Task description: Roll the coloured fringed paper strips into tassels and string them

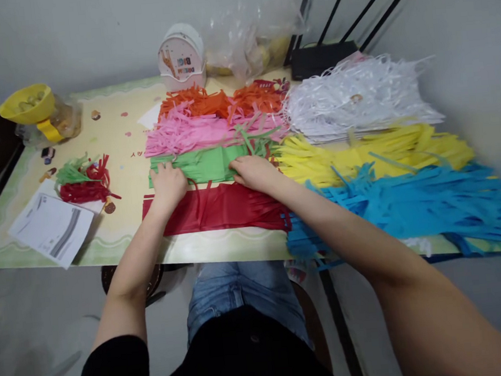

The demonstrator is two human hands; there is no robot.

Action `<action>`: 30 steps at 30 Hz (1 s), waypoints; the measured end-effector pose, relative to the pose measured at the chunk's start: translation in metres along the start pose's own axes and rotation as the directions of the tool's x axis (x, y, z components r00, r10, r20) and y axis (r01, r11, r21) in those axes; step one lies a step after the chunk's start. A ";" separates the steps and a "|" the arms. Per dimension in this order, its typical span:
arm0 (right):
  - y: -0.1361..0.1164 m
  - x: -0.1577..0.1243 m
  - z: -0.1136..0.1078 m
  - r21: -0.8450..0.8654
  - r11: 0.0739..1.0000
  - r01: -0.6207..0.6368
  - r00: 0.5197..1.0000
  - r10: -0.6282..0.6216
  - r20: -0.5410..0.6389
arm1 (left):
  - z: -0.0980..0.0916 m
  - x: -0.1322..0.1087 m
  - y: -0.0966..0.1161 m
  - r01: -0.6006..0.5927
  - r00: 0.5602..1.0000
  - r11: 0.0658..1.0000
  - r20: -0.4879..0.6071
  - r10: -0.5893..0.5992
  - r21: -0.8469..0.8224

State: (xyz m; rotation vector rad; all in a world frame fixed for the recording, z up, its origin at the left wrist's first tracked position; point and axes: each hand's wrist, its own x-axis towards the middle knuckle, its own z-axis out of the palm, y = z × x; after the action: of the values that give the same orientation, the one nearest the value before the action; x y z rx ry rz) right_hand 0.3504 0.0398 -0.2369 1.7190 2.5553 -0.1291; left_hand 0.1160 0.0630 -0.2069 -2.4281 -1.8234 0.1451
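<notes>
My left hand [168, 186] rests on the left end of a green fringed paper stack [206, 162], its fingers curled down onto the paper's edge. On the right end of the same stack lies my right hand [255, 171], its fingertips pinching the paper's near edge. Just below both hands a red fringed paper stack [221, 209] lies flat. Pink fringed paper [201, 130] and orange fringed paper [220, 101] lie beyond the green.
Yellow [375, 151], blue [411, 205] and white [357, 98] fringed paper piles fill the table's right side. At left lie a small red-green bundle [82, 182], printed sheets [53, 227] and a yellow bowl [27, 104]. A round tin [181, 56], plastic bag and black box stand at the back.
</notes>
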 end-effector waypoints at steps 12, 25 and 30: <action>0.003 0.005 0.002 -0.047 0.998 -0.030 0.998 0.027 -0.051 | 0.016 0.044 0.054 -0.464 0.871 0.859 0.063 0.487 -0.216; 0.007 0.008 0.001 -0.036 0.999 -0.029 0.996 0.026 -0.082 | 0.026 0.057 0.040 -0.437 0.890 0.874 0.036 0.454 -0.212; 0.000 0.011 0.005 -0.029 0.998 -0.063 0.995 0.060 -0.078 | 0.027 0.053 0.045 -0.357 0.930 0.912 0.020 0.368 -0.203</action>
State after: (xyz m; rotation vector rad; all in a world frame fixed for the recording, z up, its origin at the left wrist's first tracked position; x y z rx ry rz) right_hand 0.3467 0.0492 -0.2428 1.8236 2.5391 -0.0203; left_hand 0.1697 0.1018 -0.2403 -2.9121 -1.4445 0.0659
